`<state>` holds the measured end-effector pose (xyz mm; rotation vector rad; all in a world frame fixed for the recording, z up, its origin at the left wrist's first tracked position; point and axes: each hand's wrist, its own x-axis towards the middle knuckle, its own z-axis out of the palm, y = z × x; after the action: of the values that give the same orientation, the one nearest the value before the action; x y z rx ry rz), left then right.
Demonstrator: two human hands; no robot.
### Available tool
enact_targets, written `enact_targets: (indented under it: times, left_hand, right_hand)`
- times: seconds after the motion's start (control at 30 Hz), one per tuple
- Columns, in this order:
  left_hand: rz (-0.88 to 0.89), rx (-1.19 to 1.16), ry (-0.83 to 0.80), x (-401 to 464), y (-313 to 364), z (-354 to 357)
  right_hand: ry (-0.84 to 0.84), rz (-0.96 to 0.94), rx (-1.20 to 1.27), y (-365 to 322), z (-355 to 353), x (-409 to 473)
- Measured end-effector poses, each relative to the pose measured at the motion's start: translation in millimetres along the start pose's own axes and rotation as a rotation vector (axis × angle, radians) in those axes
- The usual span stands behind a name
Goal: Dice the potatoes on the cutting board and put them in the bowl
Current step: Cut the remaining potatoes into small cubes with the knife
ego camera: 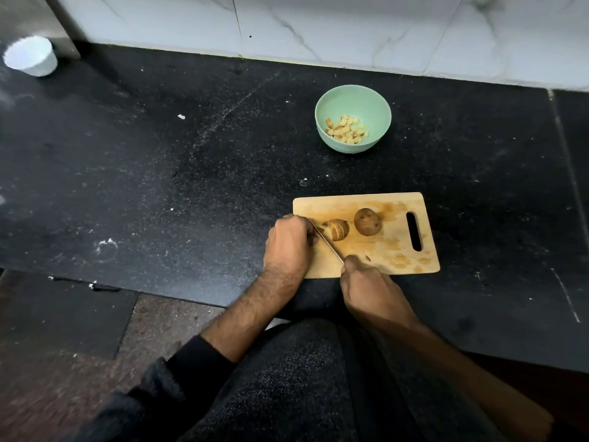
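Note:
A wooden cutting board [395, 250] lies on the black counter. On it sits a partly sliced potato [336, 229] and, to its right, a whole brown potato [368, 221]. My left hand [288, 244] is curled at the sliced potato's left end and holds it. My right hand [366, 283] grips a knife [328, 245] whose blade runs diagonally to the potato's left end. Behind the board, a pale green bowl [366, 100] holds several potato dice [345, 130].
A white cup [32, 55] stands at the far left of the black counter [159, 170]. A marble wall runs along the back. The counter's front edge is just below the board, with floor visible at the lower left.

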<state>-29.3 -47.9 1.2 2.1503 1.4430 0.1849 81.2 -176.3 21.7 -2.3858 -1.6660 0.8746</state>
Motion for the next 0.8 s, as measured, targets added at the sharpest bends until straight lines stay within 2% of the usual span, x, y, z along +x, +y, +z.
enact_targets:
  times: [0.1, 0.27, 0.8]
  left_hand:
    - [-0.019, 0.048, -0.023, 0.2, 2.5, -2.7]
    - [-0.084, -0.065, -0.091, 2.2, -2.2, -6.7]
    - [-0.062, -0.013, -0.055, 2.5, -3.2, -4.6]
  right_hand:
    - [-0.032, -0.019, -0.005, -3.1, -4.1, -1.6]
    - [-0.068, -0.006, 0.016, -5.0, -6.9, -1.2]
    - [-0.145, 0.003, -0.013, -7.8, -8.7, 2.4]
